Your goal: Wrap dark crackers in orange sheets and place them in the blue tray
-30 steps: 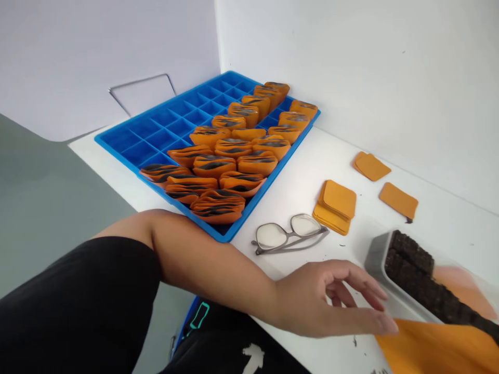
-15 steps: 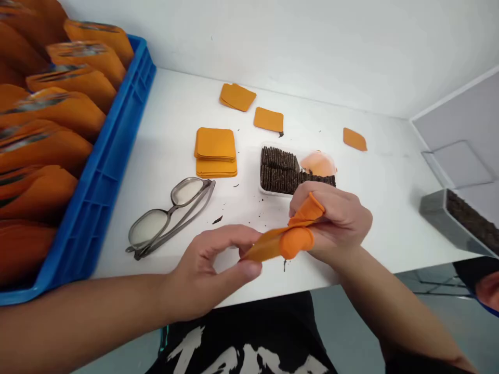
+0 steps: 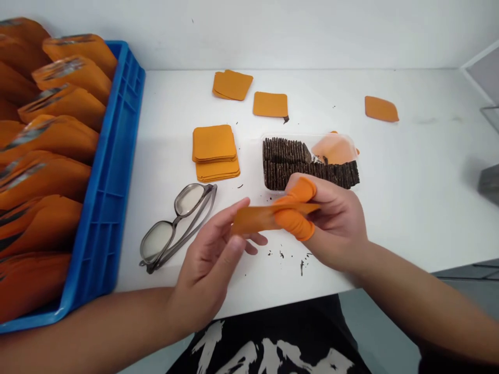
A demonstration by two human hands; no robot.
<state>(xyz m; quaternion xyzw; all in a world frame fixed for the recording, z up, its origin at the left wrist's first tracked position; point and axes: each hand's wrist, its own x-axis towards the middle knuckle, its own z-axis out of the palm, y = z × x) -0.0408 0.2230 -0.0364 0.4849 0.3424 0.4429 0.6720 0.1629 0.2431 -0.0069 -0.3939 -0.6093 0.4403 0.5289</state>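
Observation:
My right hand wears orange finger cots on thumb and index finger. It pinches a small orange paper packet between those two fingertips. My left hand is open around the packet's left end, thumb below and fingers behind, spread apart; whether it touches the paper I cannot tell. Just beyond my right hand is a clear plastic tub with rows of thin dark brown slabs standing on edge. Its right back part holds something orange, seen through the plastic.
A stack of orange packets lies left of the tub, and loose ones lie behind it. Folded glasses rest near my left hand. A blue crate full of orange bundles stands at left. Dark crumbs dot the white table.
My left fingers have loosened from a pinch on the packet's end and spread apart. My right hand has turned the packet more level. The view has shifted slightly.

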